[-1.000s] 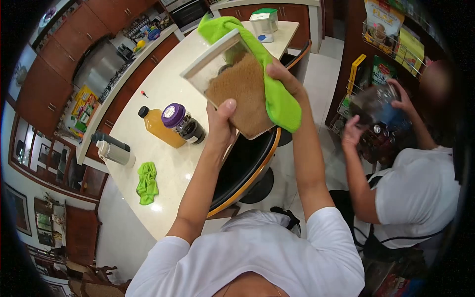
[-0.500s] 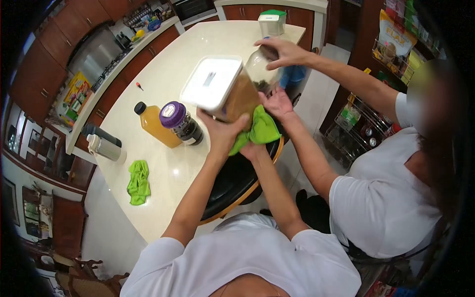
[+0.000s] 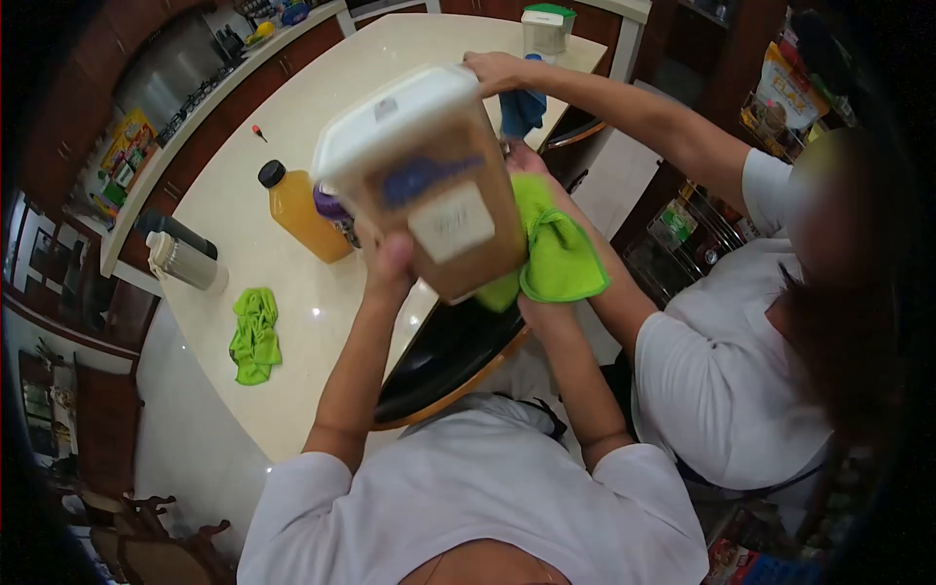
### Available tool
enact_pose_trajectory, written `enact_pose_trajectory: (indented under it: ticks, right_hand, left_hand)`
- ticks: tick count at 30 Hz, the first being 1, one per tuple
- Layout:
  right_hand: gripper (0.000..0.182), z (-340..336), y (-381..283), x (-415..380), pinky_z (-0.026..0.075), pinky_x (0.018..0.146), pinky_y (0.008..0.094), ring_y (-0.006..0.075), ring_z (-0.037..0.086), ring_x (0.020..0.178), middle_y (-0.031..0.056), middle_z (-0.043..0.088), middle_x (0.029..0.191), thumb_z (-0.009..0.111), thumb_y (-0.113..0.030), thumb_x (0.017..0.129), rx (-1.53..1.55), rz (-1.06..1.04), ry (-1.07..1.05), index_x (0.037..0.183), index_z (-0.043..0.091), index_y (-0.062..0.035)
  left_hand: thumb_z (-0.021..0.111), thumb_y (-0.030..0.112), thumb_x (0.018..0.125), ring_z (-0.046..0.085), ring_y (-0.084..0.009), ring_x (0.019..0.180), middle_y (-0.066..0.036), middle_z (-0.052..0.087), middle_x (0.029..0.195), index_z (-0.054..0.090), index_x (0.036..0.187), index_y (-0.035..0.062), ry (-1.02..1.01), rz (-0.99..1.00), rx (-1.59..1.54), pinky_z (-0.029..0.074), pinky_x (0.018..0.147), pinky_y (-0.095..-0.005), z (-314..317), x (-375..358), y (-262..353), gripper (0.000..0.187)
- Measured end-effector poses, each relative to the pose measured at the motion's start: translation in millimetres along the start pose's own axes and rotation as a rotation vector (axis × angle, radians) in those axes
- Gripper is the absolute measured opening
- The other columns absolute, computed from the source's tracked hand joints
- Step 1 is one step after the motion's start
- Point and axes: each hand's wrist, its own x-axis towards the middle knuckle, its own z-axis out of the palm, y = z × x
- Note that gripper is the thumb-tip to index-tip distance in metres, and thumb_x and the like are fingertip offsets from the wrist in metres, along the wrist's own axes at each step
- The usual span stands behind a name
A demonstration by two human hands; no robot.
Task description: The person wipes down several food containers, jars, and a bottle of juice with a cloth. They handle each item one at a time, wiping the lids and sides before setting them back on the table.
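Above the table's near edge I hold a clear storage container (image 3: pixel 463 185) of brown contents, with a white lid (image 3: pixel 395 122). It is tilted, and a pale label and something blue show on its side. My left hand (image 3: pixel 390 263) grips its lower left side, thumb on the front. A green cloth (image 3: pixel 565 255) is bunched in my right hand (image 3: pixel 548 314), pressed against the container's right side; the cloth hides most of those fingers. Behind the container, a purple-lidded jar (image 3: pixel 334 207) is partly hidden, beside a bottle of orange liquid (image 3: pixel 310 219).
A co-worker's arms (image 3: pixel 643 122) reach in from the right, hands partly behind my container. Another green cloth (image 3: pixel 255 336), two bottles (image 3: pixel 185 263) and a green-lidded container (image 3: pixel 548 31) stand or lie on the table (image 3: pixel 302 361). A black-seated stool (image 3: pixel 439 356) is below.
The storage container has come up and tipped, so its labelled side now faces me. The green cloth has shifted along its right side. The co-worker's hands are now more hidden behind it.
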Motion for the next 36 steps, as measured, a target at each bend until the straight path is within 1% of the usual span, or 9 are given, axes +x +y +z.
enact_pose_trajectory:
  ticks: [6, 7, 12, 16, 18, 22, 28, 33, 36]
  right_hand:
    - [0.064, 51.4, -59.6, 7.6, 0.017, 0.109, 0.0542, 0.0487, 0.023, 0.131, 0.0281, 0.027, 0.140, 0.060, -0.026, 0.086, -1.417, -0.521, 0.007, 0.138, 0.034, -0.0008]
    - [0.064, 36.0, -33.6, 24.2, 0.014, 0.107, 0.0619, 0.0483, 0.025, 0.131, 0.0254, 0.034, 0.138, 0.064, -0.035, 0.080, -0.948, -0.507, -0.141, 0.133, 0.044, -0.0057]
    - [0.051, 27.4, -89.9, 69.7, 0.024, 0.100, 0.0633, 0.0437, 0.040, 0.118, 0.0187, 0.053, 0.122, 0.061, -0.041, 0.079, -1.377, -0.675, -0.014, 0.120, 0.057, -0.0096]
    - [0.047, 25.5, -99.7, 55.2, 0.027, 0.101, 0.0581, 0.0416, 0.042, 0.118, 0.0187, 0.052, 0.119, 0.060, -0.032, 0.080, -0.954, -0.147, 0.072, 0.122, 0.056, -0.0130]
    - [0.038, 27.3, -92.1, 22.2, 0.033, 0.099, 0.0499, 0.0396, 0.047, 0.115, 0.0179, 0.053, 0.124, 0.060, -0.026, 0.083, -1.524, -0.642, 0.214, 0.117, 0.060, -0.0080]
    - [0.037, -12.1, -26.9, -52.9, 0.033, 0.100, 0.0484, 0.0388, 0.048, 0.115, 0.0199, 0.052, 0.126, 0.058, -0.025, 0.087, -1.305, -0.384, -0.086, 0.118, 0.059, -0.0038]
    - [0.043, -50.5, -31.1, -50.2, 0.033, 0.100, 0.0446, 0.0422, 0.045, 0.115, 0.0253, 0.050, 0.123, 0.052, -0.027, 0.093, -1.026, 0.155, 0.106, 0.124, 0.049, 0.0025]
    - [0.054, -88.1, -26.6, -35.7, 0.036, 0.096, 0.0381, 0.0279, 0.050, 0.106, 0.0162, 0.053, 0.111, 0.039, -0.042, 0.098, -0.317, 0.069, 0.214, 0.124, 0.043, 0.0057]
    - [0.056, -80.4, -32.0, -27.3, 0.023, 0.106, 0.0437, 0.0389, 0.037, 0.120, 0.0254, 0.039, 0.128, 0.045, -0.038, 0.096, -0.988, -0.258, 0.291, 0.131, 0.035, 0.0043]
  left_hand:
    - [0.069, 0.021, 0.078, 0.056, -0.0151, 0.091, -0.010, 0.057, 0.096, 0.047, 0.106, 0.0012, 0.073, 0.003, 0.483, 0.045, 0.081, -0.0283, 47.3, 41.8, -18.8, 0.040]
    - [0.067, 0.015, 0.080, 0.051, -0.0102, 0.076, -0.004, 0.052, 0.081, 0.046, 0.096, 0.0043, 0.040, 0.041, 0.475, 0.044, 0.067, -0.0247, 33.0, 47.9, -41.3, 0.029]
    - [0.069, 0.016, 0.079, 0.044, -0.0077, 0.068, 0.000, 0.046, 0.074, 0.045, 0.091, 0.0063, 0.056, -0.099, 0.193, 0.040, 0.060, -0.0228, 69.5, 45.7, -33.9, 0.029]
    - [0.071, 0.017, 0.078, 0.040, -0.0067, 0.063, 0.002, 0.041, 0.072, 0.043, 0.087, 0.0070, 0.011, -0.032, 0.345, 0.037, 0.054, -0.0227, 73.1, 49.2, -49.4, 0.031]
    - [0.073, 0.021, 0.076, 0.040, -0.0077, 0.065, 0.002, 0.042, 0.073, 0.043, 0.087, 0.0061, -0.019, -0.085, 0.334, 0.038, 0.057, -0.0233, 80.4, 48.7, -45.8, 0.035]
    - [0.078, 0.027, 0.070, 0.056, -0.0199, 0.094, -0.014, 0.055, 0.102, 0.042, 0.110, -0.0041, -0.051, -0.109, 0.250, 0.047, 0.084, -0.0309, 109.0, 49.2, -48.0, 0.061]
    - [0.083, 0.012, 0.055, 0.049, -0.0233, 0.111, -0.017, 0.045, 0.119, 0.030, 0.123, -0.0032, -0.212, 0.115, 0.392, 0.044, 0.092, -0.0332, 134.8, 38.7, -95.5, 0.087]
    - [0.081, 0.015, 0.050, 0.046, -0.0278, 0.116, -0.019, 0.042, 0.122, 0.026, 0.130, -0.0027, -0.293, 0.233, 0.419, 0.042, 0.095, -0.0353, 157.0, 38.2, -104.0, 0.099]
    - [0.084, 0.032, 0.051, 0.043, -0.0338, 0.118, -0.021, 0.041, 0.126, 0.026, 0.134, -0.0042, -0.435, 0.187, 0.537, 0.036, 0.100, -0.0402, 179.6, 46.8, -102.1, 0.107]
